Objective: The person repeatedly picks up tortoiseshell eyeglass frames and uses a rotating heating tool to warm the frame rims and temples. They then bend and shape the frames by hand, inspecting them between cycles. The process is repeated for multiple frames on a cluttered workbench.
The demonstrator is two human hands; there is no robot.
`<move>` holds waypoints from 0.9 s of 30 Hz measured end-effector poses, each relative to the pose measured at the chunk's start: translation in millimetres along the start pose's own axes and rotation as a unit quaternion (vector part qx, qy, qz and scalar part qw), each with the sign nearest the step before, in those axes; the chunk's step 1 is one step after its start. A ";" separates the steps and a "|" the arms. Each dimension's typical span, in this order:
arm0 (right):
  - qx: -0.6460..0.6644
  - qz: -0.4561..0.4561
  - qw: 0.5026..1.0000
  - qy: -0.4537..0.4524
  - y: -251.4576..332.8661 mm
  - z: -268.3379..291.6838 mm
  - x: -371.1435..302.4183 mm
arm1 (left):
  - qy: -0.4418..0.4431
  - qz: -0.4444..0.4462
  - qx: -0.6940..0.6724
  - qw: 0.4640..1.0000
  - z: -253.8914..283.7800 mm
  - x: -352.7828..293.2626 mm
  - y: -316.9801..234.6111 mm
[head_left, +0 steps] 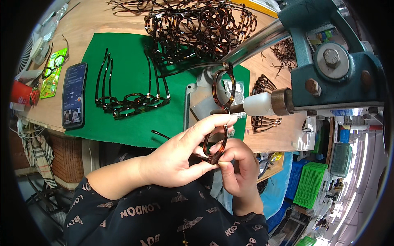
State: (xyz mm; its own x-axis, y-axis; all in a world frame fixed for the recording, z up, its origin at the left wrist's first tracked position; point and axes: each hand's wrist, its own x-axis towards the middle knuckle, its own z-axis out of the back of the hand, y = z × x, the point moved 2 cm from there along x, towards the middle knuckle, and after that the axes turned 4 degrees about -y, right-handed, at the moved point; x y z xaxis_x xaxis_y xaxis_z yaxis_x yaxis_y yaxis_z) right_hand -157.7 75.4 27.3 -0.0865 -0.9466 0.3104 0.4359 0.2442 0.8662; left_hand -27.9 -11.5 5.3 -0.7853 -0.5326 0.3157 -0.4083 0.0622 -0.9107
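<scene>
A tortoiseshell eyeglass frame (234, 87) stands on end between my hands, one rim above the other. My left hand (172, 153) is closed around its lower rim, fingers across the front near the bridge. Below it, my right hand (241, 167) pinches the frame's lower end corner between thumb and fingertips. One temple of the frame reaches left from its upper end. The bridge is close to a thin metal pin in front of a white plastic cylinder (258, 105) on the teal machine (336, 98); whether they touch I cannot tell.
Several tortoiseshell frames (135, 102) lie on the green mat (119, 49), beside a phone (74, 96). A large heap of frames (193, 30) fills the back of the wooden table. More frames (262, 86) lie behind the machine. A red can (24, 93) stands at the far left.
</scene>
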 end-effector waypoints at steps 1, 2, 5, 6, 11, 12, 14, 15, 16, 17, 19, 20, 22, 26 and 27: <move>-0.008 0.005 1.000 -0.002 0.0 -0.2 0.1 | -0.002 0.000 0.003 1.000 0.4 -0.9 0.1; -0.025 0.016 1.000 -0.003 0.6 -0.3 1.1 | -0.001 -0.008 0.025 1.000 1.1 -0.9 0.4; -0.068 0.040 0.997 -0.003 3.5 -0.2 3.8 | -0.002 -0.022 0.076 0.997 2.8 -0.3 0.4; -0.078 0.042 0.996 0.001 4.2 0.4 3.9 | -0.005 -0.019 0.082 0.996 2.8 -0.4 -0.1; -0.123 0.062 0.991 -0.007 7.9 0.4 5.5 | -0.014 -0.030 0.116 0.993 2.7 0.2 0.4; -0.118 0.059 0.991 -0.007 7.9 0.3 5.3 | -0.014 -0.026 0.108 0.994 2.4 0.2 0.2; -0.111 0.053 0.992 -0.008 7.8 0.3 5.0 | -0.017 -0.017 0.097 0.995 2.1 0.2 -0.1; -0.109 0.048 0.993 -0.007 7.6 0.4 5.0 | -0.018 -0.012 0.094 0.995 2.2 0.3 -0.4; -0.107 0.043 0.993 -0.007 7.5 0.5 4.9 | -0.019 -0.007 0.091 0.996 2.3 0.3 -0.8; -0.109 0.040 0.993 -0.007 7.6 0.9 4.8 | -0.016 0.006 0.075 0.997 2.3 0.4 -1.3; -0.113 0.034 0.993 -0.008 7.8 1.6 4.8 | -0.009 0.033 0.041 0.999 2.4 0.6 -2.2; -0.100 0.028 0.995 -0.013 7.5 2.0 4.5 | -0.011 0.037 0.019 0.999 1.8 0.3 -1.6; -0.074 0.015 0.997 -0.022 6.2 2.7 3.6 | -0.016 0.044 -0.026 0.999 0.0 -0.4 1.1; -0.019 -0.024 0.999 -0.035 4.8 3.8 0.4 | -0.011 0.042 -0.073 0.996 -1.4 1.1 2.8; 0.000 -0.031 0.999 -0.037 3.3 3.6 -0.3 | -0.009 0.042 -0.080 0.996 -1.1 1.0 3.4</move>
State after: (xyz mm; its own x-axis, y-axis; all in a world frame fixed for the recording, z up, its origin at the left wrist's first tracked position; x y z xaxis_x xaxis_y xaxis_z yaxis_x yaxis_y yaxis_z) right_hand -159.4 77.3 31.4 -0.1796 -0.9416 0.2848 0.4281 0.1859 0.8844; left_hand -30.6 -10.9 2.8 -0.8119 -0.5349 0.2338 -0.4110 0.2395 -0.8796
